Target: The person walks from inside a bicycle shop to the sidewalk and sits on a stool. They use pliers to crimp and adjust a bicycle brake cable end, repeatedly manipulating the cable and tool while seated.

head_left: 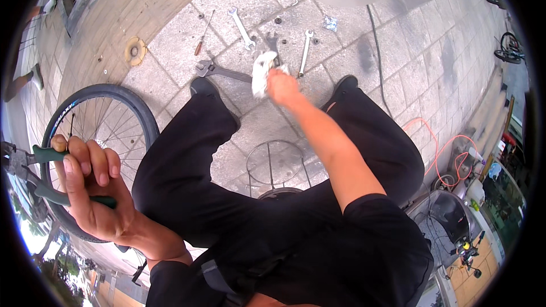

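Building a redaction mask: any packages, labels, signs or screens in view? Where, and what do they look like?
Tyre label: pale blue-and-white printed patch on the black bicycle tyre sidewall, far left, just above the left hand.
Foil wrapper: small crumpled silvery packet on the paving, top centre, right of the wrenches.
Bottles: small white containers at the right edge; any labels too small to tell.
No signs or screens visible.

The person sits over stone paving, dark trouser legs spread. The left hand (pixel 91 187) is raised at the left edge, fingers wrapped around the green handles of a pair of pliers (pixel 42 173) — beside a spoked bicycle wheel (pixel 96 119) standing behind it. The right hand (pixel 281 87) reaches forward and down, closed on a crumpled white rag (pixel 261 71). Around the rag lie tools: an adjustable wrench (pixel 219 71), two open-ended spanners (pixel 241 27) and a screwdriver (pixel 203 34) — all flat on the ground.
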Demonstrator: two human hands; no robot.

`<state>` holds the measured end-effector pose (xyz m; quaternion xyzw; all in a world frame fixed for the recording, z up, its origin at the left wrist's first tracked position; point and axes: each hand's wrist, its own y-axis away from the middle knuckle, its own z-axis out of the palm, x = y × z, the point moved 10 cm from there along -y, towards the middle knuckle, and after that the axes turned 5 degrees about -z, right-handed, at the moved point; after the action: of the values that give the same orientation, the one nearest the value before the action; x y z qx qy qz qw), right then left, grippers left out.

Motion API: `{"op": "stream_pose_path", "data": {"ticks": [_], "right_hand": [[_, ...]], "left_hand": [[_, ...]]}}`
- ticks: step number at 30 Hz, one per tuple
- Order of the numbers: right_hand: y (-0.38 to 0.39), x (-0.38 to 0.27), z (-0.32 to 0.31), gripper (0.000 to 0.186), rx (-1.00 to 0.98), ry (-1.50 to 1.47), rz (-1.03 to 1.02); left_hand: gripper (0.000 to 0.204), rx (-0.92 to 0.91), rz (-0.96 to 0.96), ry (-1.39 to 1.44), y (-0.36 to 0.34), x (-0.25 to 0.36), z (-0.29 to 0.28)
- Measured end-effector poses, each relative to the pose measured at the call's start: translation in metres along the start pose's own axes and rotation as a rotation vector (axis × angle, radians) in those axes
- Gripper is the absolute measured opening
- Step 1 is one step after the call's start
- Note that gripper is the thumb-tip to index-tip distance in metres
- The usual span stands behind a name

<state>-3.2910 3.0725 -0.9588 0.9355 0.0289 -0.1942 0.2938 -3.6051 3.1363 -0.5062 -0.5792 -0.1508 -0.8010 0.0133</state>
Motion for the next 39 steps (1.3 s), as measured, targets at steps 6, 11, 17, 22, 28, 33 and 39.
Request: {"op": "stream_pose_path", "data": {"ticks": [6,11,17,22,28,33,39], "right_hand": [[0.06,0.004,0.062,0.031,-0.193,-0.074,-0.047],[0.057,0.019,0.008,0.048,-0.247,-0.077,0.102],[0.017,0.109,-0.055,0.055,0.342,-0.538,0.574],[-0.014,0.164,-0.064,0.04,0.585,-0.513,0.592],[-0.049,0.054,0.009,0.029,0.172,-0.218,-0.117],[-0.046,-0.018,0.006,0.025,0.048,-0.085,-0.265],[-0.042,-0.002,-0.052,0.035,0.271,-0.564,0.0]], "left_hand": [[0.025,-0.063,-0.012,-0.016,0.0,-0.004,0.022],[0.027,-0.053,-0.016,-0.036,0.001,-0.006,0.028],[0.029,-0.049,-0.023,-0.049,-0.002,-0.008,0.027],[0.03,-0.001,-0.016,-0.04,-0.005,-0.007,0.021],[0.027,-0.087,-0.07,-0.047,-0.011,-0.014,0.044],[0.033,0.022,-0.071,-0.155,-0.002,-0.016,0.041],[0.028,0.093,-0.165,-0.331,0.001,-0.035,0.038]]}}
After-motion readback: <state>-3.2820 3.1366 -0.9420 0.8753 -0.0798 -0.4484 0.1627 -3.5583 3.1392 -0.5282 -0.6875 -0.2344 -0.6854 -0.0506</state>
